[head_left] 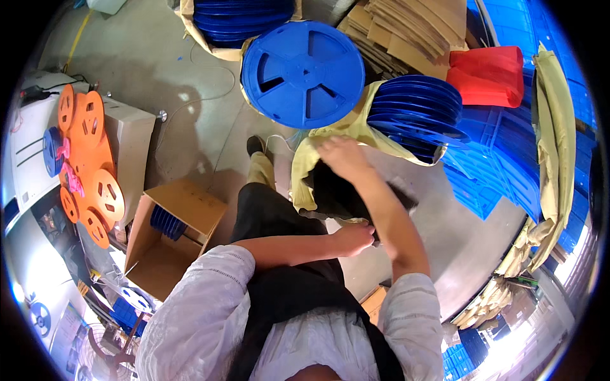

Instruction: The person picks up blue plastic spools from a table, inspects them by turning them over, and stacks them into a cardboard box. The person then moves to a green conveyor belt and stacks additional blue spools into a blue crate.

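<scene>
A yellowish plastic bag (304,166) with a dark opening lies on a grey round surface (464,235) in front of me. My right hand (341,156) grips the bag's upper edge. My left hand (356,238) reaches across my body and pinches the bag's lower edge. Just beyond the right hand, a stack of blue plastic reels (416,113) lies partly wrapped in the same yellowish plastic. A single large blue reel (302,73) lies flat further back. What is inside the dark opening is hidden.
An open cardboard box (168,238) holding blue reels stands on the floor at my left. Orange reels (89,165) hang at far left. A lined box of blue reels (238,19), flattened cardboard (406,32), a red bag (489,76) and blue crates (502,184) surround the surface.
</scene>
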`<state>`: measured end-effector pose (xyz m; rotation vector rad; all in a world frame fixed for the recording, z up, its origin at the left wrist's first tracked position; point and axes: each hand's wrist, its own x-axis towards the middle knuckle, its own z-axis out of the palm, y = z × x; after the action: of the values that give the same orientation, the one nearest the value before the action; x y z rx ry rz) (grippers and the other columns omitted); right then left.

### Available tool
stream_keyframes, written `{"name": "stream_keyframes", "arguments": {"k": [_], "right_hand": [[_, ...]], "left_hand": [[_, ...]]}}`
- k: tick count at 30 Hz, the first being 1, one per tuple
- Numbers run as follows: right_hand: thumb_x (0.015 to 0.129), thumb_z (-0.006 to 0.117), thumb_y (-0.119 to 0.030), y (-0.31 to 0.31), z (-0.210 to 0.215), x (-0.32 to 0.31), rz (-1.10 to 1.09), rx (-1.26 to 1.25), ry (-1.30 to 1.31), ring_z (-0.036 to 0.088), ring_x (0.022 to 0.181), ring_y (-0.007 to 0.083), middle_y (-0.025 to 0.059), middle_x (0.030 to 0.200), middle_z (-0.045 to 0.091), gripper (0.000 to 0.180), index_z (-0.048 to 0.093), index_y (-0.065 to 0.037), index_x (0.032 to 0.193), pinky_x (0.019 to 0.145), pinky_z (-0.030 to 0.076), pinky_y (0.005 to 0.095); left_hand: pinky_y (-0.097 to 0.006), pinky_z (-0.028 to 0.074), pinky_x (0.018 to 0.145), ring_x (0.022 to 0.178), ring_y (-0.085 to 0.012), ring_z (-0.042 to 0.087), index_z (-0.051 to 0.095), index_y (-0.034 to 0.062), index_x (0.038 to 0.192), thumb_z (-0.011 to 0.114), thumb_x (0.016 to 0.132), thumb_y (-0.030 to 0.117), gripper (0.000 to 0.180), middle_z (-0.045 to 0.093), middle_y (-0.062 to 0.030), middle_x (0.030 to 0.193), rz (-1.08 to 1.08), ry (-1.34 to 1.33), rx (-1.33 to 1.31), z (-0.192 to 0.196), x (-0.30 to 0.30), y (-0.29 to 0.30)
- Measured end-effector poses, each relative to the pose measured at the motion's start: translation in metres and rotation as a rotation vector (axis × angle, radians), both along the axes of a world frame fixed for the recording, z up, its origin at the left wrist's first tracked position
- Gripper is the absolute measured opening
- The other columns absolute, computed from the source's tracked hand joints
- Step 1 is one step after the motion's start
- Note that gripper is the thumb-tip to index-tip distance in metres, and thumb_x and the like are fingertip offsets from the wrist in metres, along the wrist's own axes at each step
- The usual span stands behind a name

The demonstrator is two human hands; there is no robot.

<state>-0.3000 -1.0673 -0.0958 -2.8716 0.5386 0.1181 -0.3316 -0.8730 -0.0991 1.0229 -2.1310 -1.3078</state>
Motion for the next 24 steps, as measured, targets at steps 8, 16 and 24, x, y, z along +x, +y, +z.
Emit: {"name": "stream_keyframes", "arguments": {"k": [8,16,24], "right_hand": [[0.073,0.054,-0.015,0.114,-0.059,0.022,0.144,0.377,0.111,0.063,0.07,0.0269,0.0111,0.069,0.062,0.014,0.066,-0.009,0.068,0.064,0.051,0.0395],[0.069,0.058,-0.013,0.141,-0.012,0.006,0.282,0.408,-0.042,0.066,0.071,0.0275,0.0115,0.071,0.067,0.014,0.07,-0.006,0.067,0.06,0.052,0.0394],[0.067,0.06,-0.014,0.143,0.034,0.008,0.48,0.356,0.024,0.066,0.068,0.0274,0.0116,0.067,0.066,0.013,0.07,-0.006,0.065,0.058,0.052,0.0385]], "left_hand": [[-0.044,0.047,0.072,0.084,-0.0342,0.059,0.063,-0.0009,0.082,0.059,0.081,0.035,0.036,0.059,-0.0203,0.086,-0.25,-0.164,0.115,-0.008,0.004,-0.064],[-0.043,0.051,0.072,0.087,-0.0324,0.06,0.065,0.0022,0.075,0.063,0.07,0.014,0.013,0.058,-0.0146,0.089,0.088,-0.048,0.069,-0.026,-0.059,-0.028],[-0.041,0.049,0.068,0.074,-0.0332,0.06,0.059,0.0011,0.074,0.063,0.072,0.002,0.004,0.059,-0.0133,0.081,0.639,0.17,0.067,0.012,-0.059,-0.063]]}}
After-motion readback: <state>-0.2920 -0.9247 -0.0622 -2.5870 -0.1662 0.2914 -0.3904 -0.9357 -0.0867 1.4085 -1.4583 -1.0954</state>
